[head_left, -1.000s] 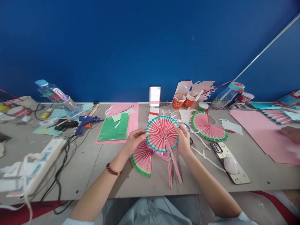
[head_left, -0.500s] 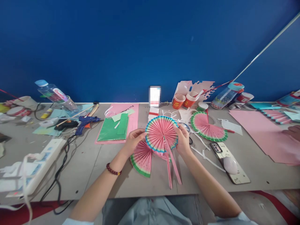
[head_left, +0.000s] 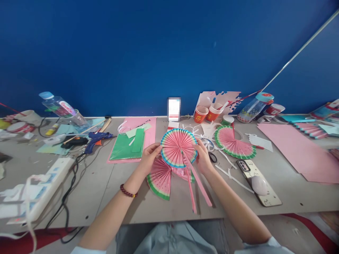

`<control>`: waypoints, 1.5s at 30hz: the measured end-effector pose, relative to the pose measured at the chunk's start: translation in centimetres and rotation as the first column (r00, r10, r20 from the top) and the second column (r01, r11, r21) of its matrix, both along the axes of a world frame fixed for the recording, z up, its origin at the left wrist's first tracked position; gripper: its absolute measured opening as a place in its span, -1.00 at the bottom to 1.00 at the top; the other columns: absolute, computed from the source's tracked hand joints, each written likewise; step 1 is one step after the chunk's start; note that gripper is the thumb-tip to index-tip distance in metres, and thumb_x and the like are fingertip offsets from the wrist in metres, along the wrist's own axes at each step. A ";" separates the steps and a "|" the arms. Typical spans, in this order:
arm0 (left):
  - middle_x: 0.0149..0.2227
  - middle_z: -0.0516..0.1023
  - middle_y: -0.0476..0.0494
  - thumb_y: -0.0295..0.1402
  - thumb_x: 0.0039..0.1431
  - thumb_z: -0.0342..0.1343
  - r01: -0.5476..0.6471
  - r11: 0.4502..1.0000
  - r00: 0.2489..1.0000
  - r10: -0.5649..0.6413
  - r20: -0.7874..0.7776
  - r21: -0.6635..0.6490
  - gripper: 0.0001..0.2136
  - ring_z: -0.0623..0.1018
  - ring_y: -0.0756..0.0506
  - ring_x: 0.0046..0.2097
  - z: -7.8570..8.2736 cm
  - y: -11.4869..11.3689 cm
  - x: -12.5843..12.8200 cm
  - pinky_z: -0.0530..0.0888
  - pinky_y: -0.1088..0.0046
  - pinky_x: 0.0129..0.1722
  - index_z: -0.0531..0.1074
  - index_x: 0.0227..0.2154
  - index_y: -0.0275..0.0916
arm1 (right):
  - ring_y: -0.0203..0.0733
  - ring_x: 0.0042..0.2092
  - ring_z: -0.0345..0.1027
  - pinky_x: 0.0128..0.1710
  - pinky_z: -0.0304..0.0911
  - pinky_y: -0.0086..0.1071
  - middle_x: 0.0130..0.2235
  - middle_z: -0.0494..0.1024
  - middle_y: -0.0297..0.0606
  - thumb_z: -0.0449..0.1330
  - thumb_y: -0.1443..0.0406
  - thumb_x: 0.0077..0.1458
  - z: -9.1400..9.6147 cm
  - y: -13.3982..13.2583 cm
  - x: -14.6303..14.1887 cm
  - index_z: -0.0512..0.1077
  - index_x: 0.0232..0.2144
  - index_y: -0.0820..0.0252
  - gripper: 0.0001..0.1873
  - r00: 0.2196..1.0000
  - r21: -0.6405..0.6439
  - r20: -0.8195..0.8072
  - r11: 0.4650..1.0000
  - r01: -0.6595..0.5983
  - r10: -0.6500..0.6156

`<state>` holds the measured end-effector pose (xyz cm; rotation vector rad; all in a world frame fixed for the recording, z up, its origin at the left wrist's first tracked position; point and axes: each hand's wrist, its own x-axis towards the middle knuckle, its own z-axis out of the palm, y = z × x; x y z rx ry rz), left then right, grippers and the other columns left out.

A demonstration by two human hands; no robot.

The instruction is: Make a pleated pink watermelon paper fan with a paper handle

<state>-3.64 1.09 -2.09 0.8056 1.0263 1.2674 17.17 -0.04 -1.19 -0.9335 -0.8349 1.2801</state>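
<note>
A round pleated paper fan [head_left: 179,148], pink with a blue rim, is spread in a full circle above the table. My left hand [head_left: 151,156] pinches its left edge, and my right hand [head_left: 203,157] is closed on its right edge. Two pink strips [head_left: 197,181] hang from the fan's middle toward me. Beneath it on the table lies a green-rimmed watermelon paper fan [head_left: 160,180], partly covered by the one I hold. Another half-open watermelon fan [head_left: 233,143] rests to the right. Black-handled scissors [head_left: 212,157] lie beside my right hand.
A phone [head_left: 261,183] with a white mouse-like object lies at right. Pink sheets [head_left: 296,151] are beyond it. Left are green paper [head_left: 127,146], a blue glue gun [head_left: 96,139] and a power strip [head_left: 50,188]. Paper cups [head_left: 201,114] stand at the back, near white paper strips [head_left: 230,176].
The round fan has shifted slightly left and up, and its hanging strips have swung to the right. Another person's hand at the far right has gone from view.
</note>
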 end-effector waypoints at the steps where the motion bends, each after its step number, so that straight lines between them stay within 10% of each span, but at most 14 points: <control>1: -0.41 0.59 -0.05 -0.20 -0.23 0.39 -0.009 1.000 1.000 0.009 0.010 -0.004 -0.67 0.50 0.04 -0.45 0.1 0.0 0.0 0.42 0.60 -0.50 0.56 -0.37 -0.26 | -0.28 -0.31 0.38 -0.27 0.30 -0.43 -0.30 0.51 -0.42 0.26 0.22 -0.06 0.0 0.0 0.0 0.42 -0.24 0.03 -0.74 1.000 -0.008 -0.005 1.000 -0.027 0.027; 11: -0.47 0.56 0.01 -0.22 -0.33 0.43 -0.140 0.989 0.983 0.144 0.110 -0.042 -0.64 0.50 0.05 -0.48 1.1 0.3 0.0 0.44 0.57 -0.47 0.55 -0.41 -0.25 | -0.25 -0.41 0.44 -0.41 0.38 -0.41 -0.39 0.57 -0.26 0.24 0.19 -0.02 0.2 0.2 0.1 0.43 -0.38 0.18 -0.82 0.916 -0.316 -0.210 0.863 -0.395 0.342; 18: -0.44 0.57 0.01 -0.24 -0.26 0.41 -0.120 0.992 0.983 0.123 0.136 -0.027 -0.68 0.51 0.06 -0.46 0.6 0.3 -0.2 0.42 0.61 -0.48 0.54 -0.38 -0.24 | -0.32 -0.54 0.39 -0.54 0.31 -0.48 -0.55 0.50 -0.31 0.37 0.18 -0.11 -0.2 -0.4 -0.2 0.43 -0.46 0.27 -0.72 0.824 -0.298 -0.234 0.768 -0.566 0.516; 27: -0.44 0.53 0.04 -0.18 -0.17 0.37 -0.082 0.997 0.991 0.081 0.110 -0.002 -0.68 0.47 0.07 -0.47 0.6 0.2 -0.4 0.41 0.60 -0.48 0.50 -0.38 -0.24 | -0.43 -0.58 0.26 -0.54 0.21 -0.52 -0.61 0.43 -0.42 0.43 0.22 -0.20 -0.4 -0.5 -0.5 0.43 -0.57 0.25 -0.72 0.878 -0.295 -0.152 0.827 -0.479 0.454; 33: -0.19 0.60 -0.13 -0.26 -0.12 0.36 0.155 0.985 0.986 -0.160 0.056 0.081 -0.64 0.57 -0.10 -0.19 0.4 -0.5 0.1 0.49 0.42 -0.18 0.49 -0.22 -0.24 | -0.42 -0.57 0.28 -0.51 0.26 -0.50 -0.56 0.45 -0.44 0.45 0.26 -0.24 0.0 -0.7 -0.9 0.43 -0.50 0.22 -0.72 0.881 -0.245 -0.190 0.848 -0.471 0.434; 45: -0.25 0.63 -0.09 -0.33 -0.15 0.38 0.123 0.985 0.992 -0.122 -0.023 0.116 -0.67 0.59 -0.07 -0.24 -0.9 -0.5 0.1 0.50 0.42 -0.18 0.49 -0.27 -0.25 | -0.39 -0.58 0.30 -0.56 0.23 -0.49 -0.60 0.44 -0.43 0.44 0.24 -0.22 -0.2 -1.1 -1.3 0.38 -0.51 0.23 -0.69 0.890 -0.209 -0.105 0.866 -0.455 0.443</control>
